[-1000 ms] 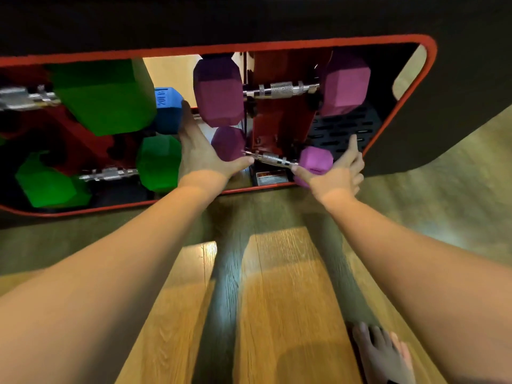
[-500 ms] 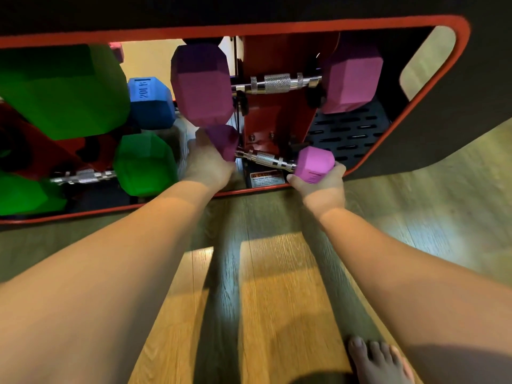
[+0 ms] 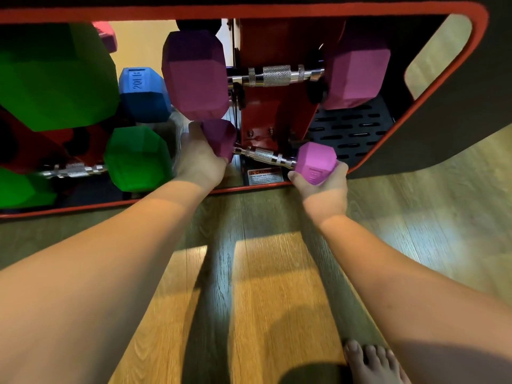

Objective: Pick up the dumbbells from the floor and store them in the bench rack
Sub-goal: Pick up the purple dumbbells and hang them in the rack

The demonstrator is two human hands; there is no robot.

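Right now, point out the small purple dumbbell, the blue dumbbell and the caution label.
small purple dumbbell [image 3: 270, 157], head view, on its knurled metal handle.
blue dumbbell [image 3: 144, 92], head view, on its hexagonal end.
caution label [image 3: 264, 176], head view, on its printed face.

A red-rimmed bench rack [image 3: 448, 87] fills the top of the frame, resting on the wooden floor [image 3: 266, 286]. A large purple dumbbell [image 3: 277, 76] sits upper centre, green dumbbells [image 3: 135, 159] at left, a blue one [image 3: 144, 92] between them.
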